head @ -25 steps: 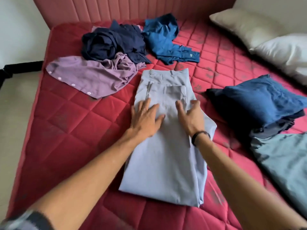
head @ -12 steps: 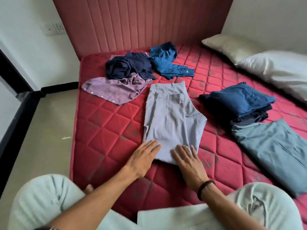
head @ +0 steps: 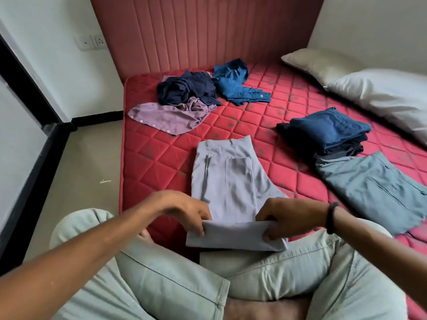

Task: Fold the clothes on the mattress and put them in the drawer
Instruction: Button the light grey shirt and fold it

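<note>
Both my hands pinch the near hem of the grey trousers (head: 227,181) on the red mattress (head: 150,153), left hand (head: 184,211) and right hand (head: 288,215) lifting it off the bed; half a second ago they lay flat beside it.

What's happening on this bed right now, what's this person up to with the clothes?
A person sitting at the edge of the red mattress is folding a pair of light grey trousers. The left hand and right hand each pinch a corner of the leg end and lift it off the mattress to fold it toward the waistband. A folded stack topped by a blue garment sits to the right, beside a grey-blue garment lying flat. Purple, navy and blue clothes lie unfolded near the headboard.
</note>
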### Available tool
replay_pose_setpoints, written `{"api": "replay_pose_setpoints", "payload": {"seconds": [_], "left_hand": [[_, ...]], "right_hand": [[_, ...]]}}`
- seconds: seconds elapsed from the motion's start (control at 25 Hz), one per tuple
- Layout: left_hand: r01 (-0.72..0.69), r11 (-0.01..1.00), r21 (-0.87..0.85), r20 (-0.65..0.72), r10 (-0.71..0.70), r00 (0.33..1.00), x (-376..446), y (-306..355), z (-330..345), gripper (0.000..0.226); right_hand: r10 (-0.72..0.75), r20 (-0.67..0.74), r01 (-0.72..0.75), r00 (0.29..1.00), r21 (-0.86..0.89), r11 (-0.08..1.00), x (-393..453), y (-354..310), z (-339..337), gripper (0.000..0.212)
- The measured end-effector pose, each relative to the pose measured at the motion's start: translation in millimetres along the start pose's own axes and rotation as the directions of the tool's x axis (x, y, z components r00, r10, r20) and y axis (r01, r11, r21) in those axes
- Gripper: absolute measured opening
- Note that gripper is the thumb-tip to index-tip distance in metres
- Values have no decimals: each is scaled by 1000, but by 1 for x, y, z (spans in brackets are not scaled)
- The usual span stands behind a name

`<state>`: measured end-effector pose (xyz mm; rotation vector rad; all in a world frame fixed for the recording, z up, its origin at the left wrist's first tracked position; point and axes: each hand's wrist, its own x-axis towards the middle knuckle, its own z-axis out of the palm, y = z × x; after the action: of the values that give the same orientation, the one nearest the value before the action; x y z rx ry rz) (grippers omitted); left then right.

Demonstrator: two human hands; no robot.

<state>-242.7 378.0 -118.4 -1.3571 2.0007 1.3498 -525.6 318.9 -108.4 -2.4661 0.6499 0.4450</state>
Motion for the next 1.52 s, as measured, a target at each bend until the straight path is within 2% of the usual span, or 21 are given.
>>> {"api": "replay_pose_setpoints", "payload": {"seconds": [0.08,0.16,0.24,0.32,0.4,0.52,0.6,0.64,0.72,0.8,0.88,0.96,1.04,1.12,1.2,1.24,1.28,1.32,1.36,1.4,1.52], "left_hand": [[-69,966,-248,59,86,994,-26,-3,-12,20],[-173,915,-364,-146,127,981,-41,-11,-29,11],[-308,816,-489,-445,71,893,-46,-15,-46,19],[-470,680,-562,-679,-56,732,-34,-24,-63,14],[-551,614,-565,-800,-244,548,-5,-35,-79,11],[-368,787,-495,-868,-432,244,56,-54,-99,16],[-267,858,-440,-898,-422,123,94,-71,-105,24],[-244,884,-400,-917,-387,98,109,-79,-107,28],[-143,925,-352,-936,-343,79,141,-103,-117,36],[39,936,-350,-930,-352,106,167,-122,-121,35],[177,924,-340,-929,-359,88,187,-131,-120,29],[170,913,-371,-925,-380,26,190,-133,-119,27],[167,906,-389,-919,-394,-9,182,-129,-119,38],[302,927,-221,-973,-230,-6,173,-114,-116,58],[295,956,-8,-997,-29,70,174,-92,-106,57],[272,961,57,-989,17,147,180,-85,-97,57],[271,959,88,-972,23,232,187,-83,-87,60],[295,950,105,-955,13,296,194,-87,-77,63],[330,937,115,-947,3,323,199,-94,-67,62],[356,928,113,-946,-9,325,202,-100,-61,60],[397,917,34,-957,-84,277,205,-106,-61,59]], "right_hand": [[-55,-65,66,996,178,982,-12,3,-19,17],[-44,-231,140,972,418,898,-16,11,-37,12],[47,-424,263,905,643,719,-7,24,-46,2],[208,-548,353,810,740,573,17,38,-52,9],[366,-619,362,695,740,566,50,50,-58,14],[461,-725,156,512,606,780,108,71,-69,28],[504,-753,-1,423,556,831,144,84,-72,32],[535,-747,-26,396,573,819,158,92,-70,31],[592,-718,-127,366,592,796,194,121,-63,29],[618,-693,-274,372,554,786,220,150,-47,32],[615,-703,-299,358,538,788,239,172,-31,42],[620,-718,-298,316,546,783,247,182,-24,43],[681,-658,-289,322,617,732,245,183,-31,38],[709,-626,-272,325,656,704,235,168,-42,37],[482,-819,-336,311,379,862,226,141,-42,48],[325,-883,-345,339,205,916,225,127,-36,50],[229,-877,-326,421,89,941,226,115,-24,50],[206,-824,-312,528,38,949,229,108,-10,50],[234,-753,-332,615,22,943,231,107,5,52],[277,-697,-370,661,18,929,233,112,19,55],[349,-649,-444,676,19,896,232,134,30,64]]}}
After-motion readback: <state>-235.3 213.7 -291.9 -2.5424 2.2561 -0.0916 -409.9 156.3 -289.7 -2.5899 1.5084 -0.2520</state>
